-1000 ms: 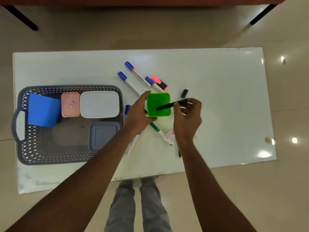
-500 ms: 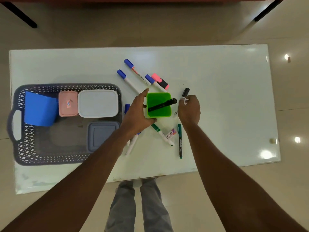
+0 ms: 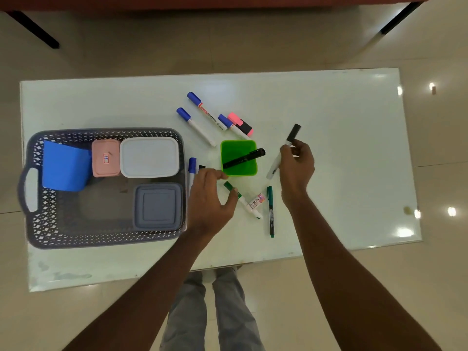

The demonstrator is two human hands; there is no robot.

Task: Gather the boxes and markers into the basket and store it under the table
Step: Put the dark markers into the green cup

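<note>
A grey lattice basket [image 3: 40,225] sits at the table's left and holds a blue box [image 3: 64,169], a pink box [image 3: 105,158], a white box [image 3: 149,157] and a grey box [image 3: 157,206]. A green cup [image 3: 231,171] stands mid-table with a black marker [image 3: 244,158] in it. My right hand [image 3: 297,168] grips a white marker with a black cap [image 3: 292,134], lifted beside the cup. My left hand [image 3: 211,198] hovers open just left of the cup, over a green-capped marker [image 3: 244,201]. Blue-capped markers [image 3: 196,126] and a pink highlighter [image 3: 240,124] lie behind the cup.
A dark green pen [image 3: 271,211] lies in front of the cup. Another blue-capped marker [image 3: 192,168] lies beside the basket's right wall. The glass table [image 3: 342,148] has bare surface on its right half. Dark legs of other furniture [image 3: 33,29] stand on the tiled floor beyond.
My left hand has let go of the green cup and drawn back toward me. My right hand has picked up the black-capped marker from the table and lifted it.
</note>
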